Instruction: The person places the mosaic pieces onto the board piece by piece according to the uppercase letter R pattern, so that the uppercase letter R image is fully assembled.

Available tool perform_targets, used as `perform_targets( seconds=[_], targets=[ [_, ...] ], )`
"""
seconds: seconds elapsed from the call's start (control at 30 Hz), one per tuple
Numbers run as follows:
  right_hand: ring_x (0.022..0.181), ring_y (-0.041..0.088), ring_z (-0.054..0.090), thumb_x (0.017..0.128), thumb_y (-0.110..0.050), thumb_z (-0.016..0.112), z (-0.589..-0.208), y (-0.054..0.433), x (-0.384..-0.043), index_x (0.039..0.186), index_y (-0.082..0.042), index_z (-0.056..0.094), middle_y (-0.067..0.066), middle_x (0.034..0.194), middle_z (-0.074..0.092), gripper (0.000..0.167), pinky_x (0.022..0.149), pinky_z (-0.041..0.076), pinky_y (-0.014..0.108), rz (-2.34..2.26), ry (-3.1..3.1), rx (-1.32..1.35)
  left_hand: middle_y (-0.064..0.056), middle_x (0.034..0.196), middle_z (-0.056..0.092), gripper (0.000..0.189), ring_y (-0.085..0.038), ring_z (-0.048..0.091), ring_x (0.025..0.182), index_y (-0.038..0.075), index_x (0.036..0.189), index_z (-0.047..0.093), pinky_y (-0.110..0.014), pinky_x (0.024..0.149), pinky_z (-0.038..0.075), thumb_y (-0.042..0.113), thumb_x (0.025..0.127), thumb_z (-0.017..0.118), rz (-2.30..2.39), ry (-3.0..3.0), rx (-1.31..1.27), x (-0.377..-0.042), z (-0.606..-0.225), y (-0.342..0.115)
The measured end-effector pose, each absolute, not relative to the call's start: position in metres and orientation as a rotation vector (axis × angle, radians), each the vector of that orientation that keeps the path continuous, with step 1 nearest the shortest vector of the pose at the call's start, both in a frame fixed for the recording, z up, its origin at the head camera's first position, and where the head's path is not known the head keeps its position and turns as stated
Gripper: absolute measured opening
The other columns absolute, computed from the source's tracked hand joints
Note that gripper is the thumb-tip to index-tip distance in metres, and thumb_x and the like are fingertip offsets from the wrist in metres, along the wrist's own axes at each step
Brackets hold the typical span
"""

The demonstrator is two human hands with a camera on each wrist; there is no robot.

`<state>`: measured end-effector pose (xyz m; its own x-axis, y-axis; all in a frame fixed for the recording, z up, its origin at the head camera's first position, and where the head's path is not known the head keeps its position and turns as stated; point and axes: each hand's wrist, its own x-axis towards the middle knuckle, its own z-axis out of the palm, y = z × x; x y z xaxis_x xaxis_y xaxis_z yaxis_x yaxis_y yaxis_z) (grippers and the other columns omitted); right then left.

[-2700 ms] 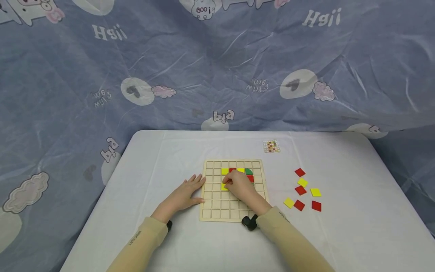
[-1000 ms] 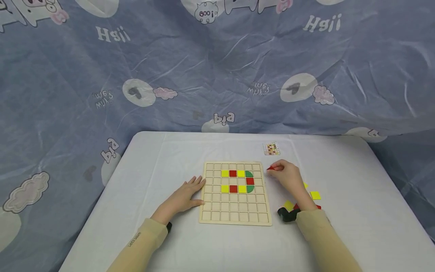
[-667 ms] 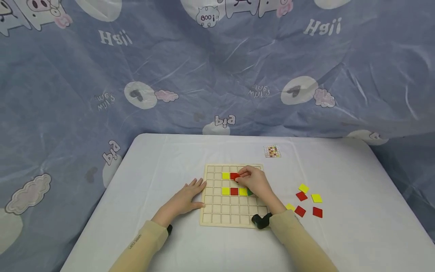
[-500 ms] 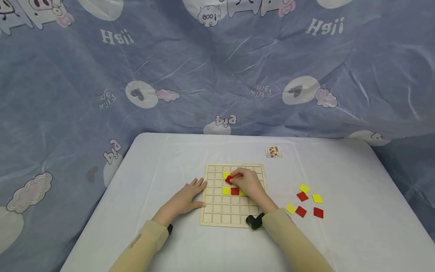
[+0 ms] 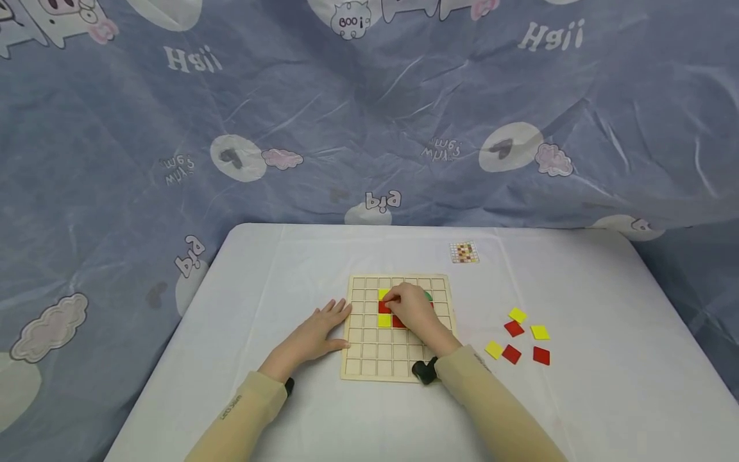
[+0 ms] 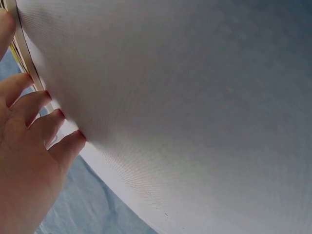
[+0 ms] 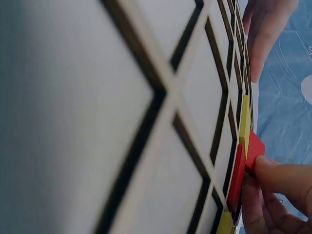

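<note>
A wooden grid board (image 5: 369,367) lies on the white table with colored tiles in some cells. My right hand (image 5: 416,316) is over it, thumb and finger pinching a red square tile (image 5: 383,307) at the cell between two yellow tiles. In the right wrist view that red tile (image 7: 255,150) stands tilted beside a seated red tile (image 7: 236,178) and a yellow tile (image 7: 244,122). A green piece (image 5: 428,296) peeks out behind my right hand, which hides other tiles. My left hand (image 5: 314,332) rests spread along the board's left edge, fingertips touching it.
Loose red and yellow square tiles, such as a yellow one (image 5: 540,332) and a red one (image 5: 541,355), lie scattered right of the board. A small patterned grid card (image 5: 464,252) sits behind them. A patterned blue cloth (image 5: 323,96) hangs behind the table.
My right hand went from the board to the right, came back with a red tile, and moved it left to the cell between the yellow tiles. The left hand stayed put.
</note>
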<state>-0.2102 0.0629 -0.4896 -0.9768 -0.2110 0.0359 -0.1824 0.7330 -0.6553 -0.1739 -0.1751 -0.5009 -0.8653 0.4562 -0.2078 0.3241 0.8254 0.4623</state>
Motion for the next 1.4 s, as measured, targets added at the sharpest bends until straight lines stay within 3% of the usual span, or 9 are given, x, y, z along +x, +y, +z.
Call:
perform_targets(
  seconds=[0.37, 0.7, 1.03, 1.2, 1.4],
  targets=[
    [0.082, 0.016, 0.058, 0.088, -0.008, 0.073, -0.479, 0.081, -0.205, 0.102, -0.007, 0.075, 0.006, 0.1, 0.068, 0.014, 0.072, 0.051, 0.026, -1.157, 2.863, -0.263, -0.011, 0.163, 0.022, 0.08, -0.033, 0.016, 0.152, 0.01, 0.154, 0.032, -0.056, 0.122, 0.019, 0.038, 0.089, 0.07, 0.617, 2.694, 0.586, -0.175, -0.496, -0.173],
    [0.095, 0.026, 0.066, 0.093, -0.015, 0.068, -0.458, 0.171, -0.186, 0.116, -0.004, 0.07, 0.013, 0.107, 0.071, 0.026, 0.079, 0.057, 0.037, -1.216, 2.833, -0.085, -0.01, 0.163, 0.022, 0.08, -0.032, 0.016, 0.153, 0.011, 0.155, 0.031, -0.054, 0.123, 0.017, 0.038, 0.09, 0.069, 0.604, 2.693, 0.589, -0.174, -0.496, -0.173],
    [0.086, 0.027, 0.065, 0.092, -0.021, 0.07, -0.474, 0.258, -0.16, 0.116, -0.002, 0.067, 0.02, 0.105, 0.07, 0.031, 0.066, 0.053, 0.029, -1.002, 2.892, 0.153, -0.011, 0.163, 0.021, 0.081, -0.033, 0.015, 0.153, 0.01, 0.155, 0.031, -0.055, 0.123, 0.017, 0.039, 0.089, 0.069, 0.61, 2.688, 0.58, -0.173, -0.495, -0.175],
    [0.084, 0.029, 0.062, 0.086, -0.02, 0.075, -0.481, 0.266, -0.149, 0.11, 0.005, 0.066, 0.02, 0.097, 0.065, 0.036, 0.062, 0.048, 0.027, -0.895, 2.93, 0.184, -0.011, 0.163, 0.021, 0.081, -0.034, 0.014, 0.153, 0.01, 0.155, 0.03, -0.056, 0.123, 0.017, 0.038, 0.09, 0.07, 0.615, 2.687, 0.579, -0.173, -0.494, -0.175],
    [0.082, 0.031, 0.06, 0.083, -0.013, 0.077, -0.485, 0.259, -0.147, 0.111, 0.009, 0.062, 0.024, 0.095, 0.065, 0.039, 0.064, 0.053, 0.036, -0.843, 2.946, 0.274, -0.011, 0.163, 0.022, 0.081, -0.033, 0.015, 0.153, 0.01, 0.155, 0.031, -0.055, 0.123, 0.018, 0.037, 0.089, 0.07, 0.614, 2.692, 0.568, -0.172, -0.496, -0.173]
  ],
)
